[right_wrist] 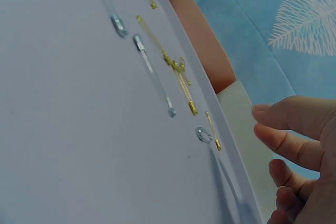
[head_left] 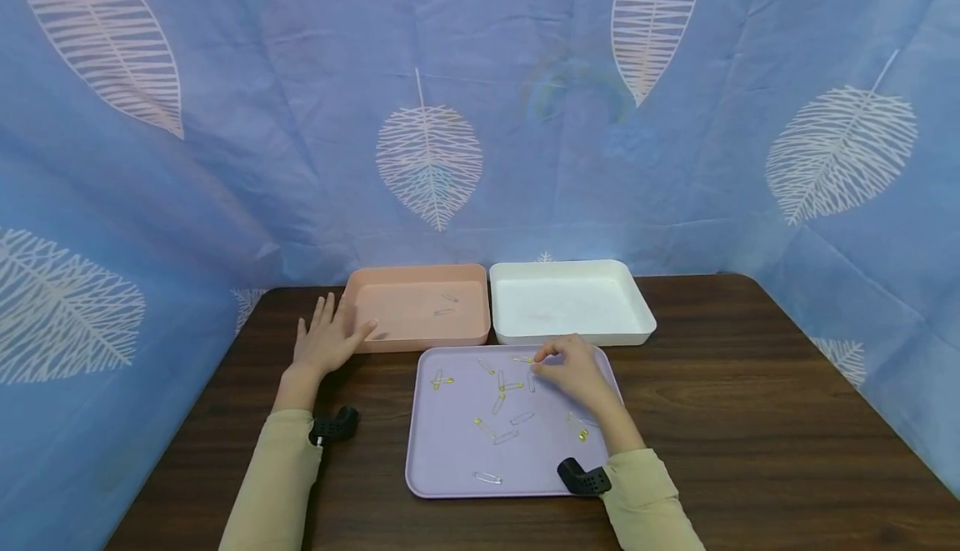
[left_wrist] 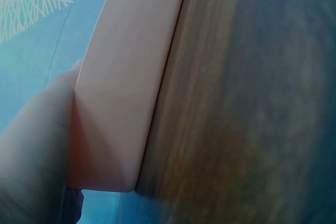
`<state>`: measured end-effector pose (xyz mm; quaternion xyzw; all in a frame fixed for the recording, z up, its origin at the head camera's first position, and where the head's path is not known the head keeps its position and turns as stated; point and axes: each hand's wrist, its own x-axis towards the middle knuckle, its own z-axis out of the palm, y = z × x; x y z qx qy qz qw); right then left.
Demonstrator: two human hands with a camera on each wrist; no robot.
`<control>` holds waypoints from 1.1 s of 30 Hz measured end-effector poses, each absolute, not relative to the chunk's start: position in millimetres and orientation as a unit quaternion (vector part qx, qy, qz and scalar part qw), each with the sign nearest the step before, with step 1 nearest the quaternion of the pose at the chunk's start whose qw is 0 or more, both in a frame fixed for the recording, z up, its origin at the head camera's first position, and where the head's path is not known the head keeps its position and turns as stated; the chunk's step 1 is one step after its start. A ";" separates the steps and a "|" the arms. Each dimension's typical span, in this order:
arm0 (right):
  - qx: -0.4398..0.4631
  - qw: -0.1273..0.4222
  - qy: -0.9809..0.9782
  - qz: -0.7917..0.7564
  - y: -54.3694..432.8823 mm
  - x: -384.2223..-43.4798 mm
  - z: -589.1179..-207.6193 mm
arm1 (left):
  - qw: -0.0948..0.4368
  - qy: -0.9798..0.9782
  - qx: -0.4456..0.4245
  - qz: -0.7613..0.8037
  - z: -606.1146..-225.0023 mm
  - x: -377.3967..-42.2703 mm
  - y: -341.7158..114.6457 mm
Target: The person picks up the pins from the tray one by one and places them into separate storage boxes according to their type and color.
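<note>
My left hand [head_left: 324, 341] rests at the left end of the pink tray [head_left: 420, 344], its fingers spread and the thumb lying over the front corner. In the left wrist view the hand touches the rim of that tray [left_wrist: 115, 103]. Over the far right part of the lavender tray [head_left: 450, 459], my right hand [head_left: 573, 372] hovers with bent fingers, thumb and index fingertips close to a gold safety pin [head_left: 522, 359]. Nothing shows between those fingertips in the right wrist view. Gold safety pins [right_wrist: 186, 90] and silver safety pins [right_wrist: 155, 77] lie scattered on the lavender tray.
Two silver safety pins [head_left: 444, 312] lie inside the pink tray. A white tray [head_left: 573, 339] stands right beside it, behind the lavender one. All sit on a dark wooden table [head_left: 750, 418], with a blue leaf-patterned cloth [head_left: 525, 176] hanging behind.
</note>
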<state>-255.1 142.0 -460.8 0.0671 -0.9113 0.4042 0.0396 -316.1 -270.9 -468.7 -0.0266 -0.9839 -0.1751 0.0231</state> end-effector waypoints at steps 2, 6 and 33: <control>0.067 0.037 -0.912 0.404 140.6 -255.2 -462.5 | 0.022 -0.984 -0.028 -0.174 -468.6 -316.7 -270.9; 0.060 0.019 -0.918 0.391 137.0 -254.2 -464.8 | 0.017 -0.984 -0.029 -0.176 -468.3 -315.9 -271.4; 0.034 0.014 -0.946 0.323 143.2 -249.5 -463.1 | 0.021 -0.983 -0.030 -0.179 -468.5 -315.9 -271.5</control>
